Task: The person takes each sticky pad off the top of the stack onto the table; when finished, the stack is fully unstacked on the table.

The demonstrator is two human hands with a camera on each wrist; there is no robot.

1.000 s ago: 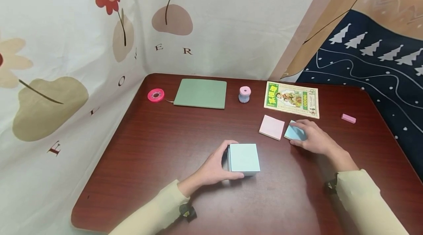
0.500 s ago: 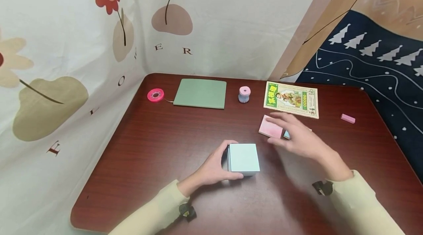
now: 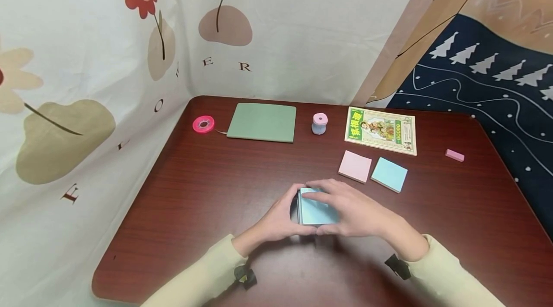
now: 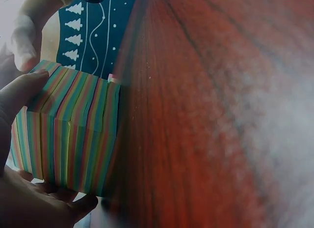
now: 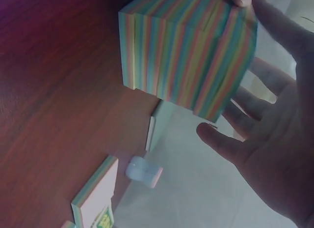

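A tall stack of sticky note pads [image 3: 318, 212] stands on the table in the head view. Its pale blue top shows, and both wrist views show the striped pastel sides. My left hand [image 3: 278, 218] grips it from the left, thumb on the near side and fingers on the far side. From the right, my right hand [image 3: 356, 208] spans the upper part, thumb at the near edge and other fingers over the top and far edge. In the right wrist view the palm of my right hand [image 5: 270, 139] stays apart from the stack.
A pink pad [image 3: 355, 166] and a blue pad [image 3: 390, 174] lie to the right. Farther back are a pink tape roll [image 3: 203, 124], a green notebook [image 3: 262, 122], a pink-and-blue spool-shaped object [image 3: 319, 123] and a printed booklet [image 3: 381, 130]. A pink eraser-like block [image 3: 455, 155] lies right.
My right hand has left the blue pad, passed over the pink pad and come leftward to the stack. The blue pad stays beside the pink one. My left hand holds its place.
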